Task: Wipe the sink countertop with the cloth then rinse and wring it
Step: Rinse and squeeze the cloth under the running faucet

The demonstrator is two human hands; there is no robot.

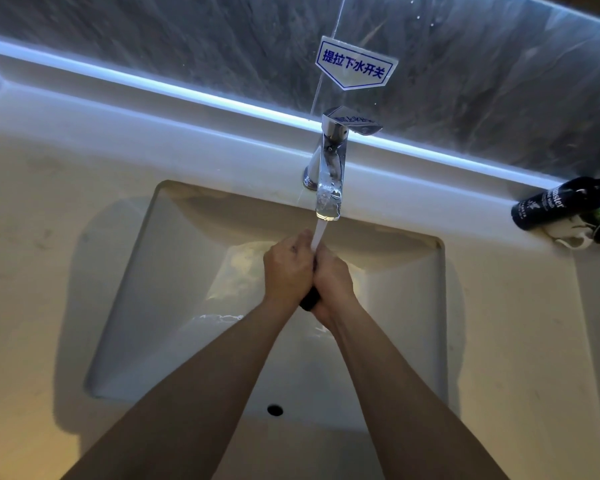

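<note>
Both hands are pressed together over the white sink basin [160, 306], under the running water [317, 235] from the chrome faucet [329, 174]. My left hand [286, 271] and my right hand [335, 284] are closed around a dark cloth [309, 301]. Only a small dark bunch of it shows between the wrists; the remainder is hidden inside my fists. The stream lands where the two hands meet.
The pale countertop [39, 271] surrounds the basin. A dark bottle [555, 206] lies at the far right beside small white items [568, 235]. A blue-lettered label [355, 64] is stuck on the mirror above. An overflow hole [275, 409] sits in the near basin wall.
</note>
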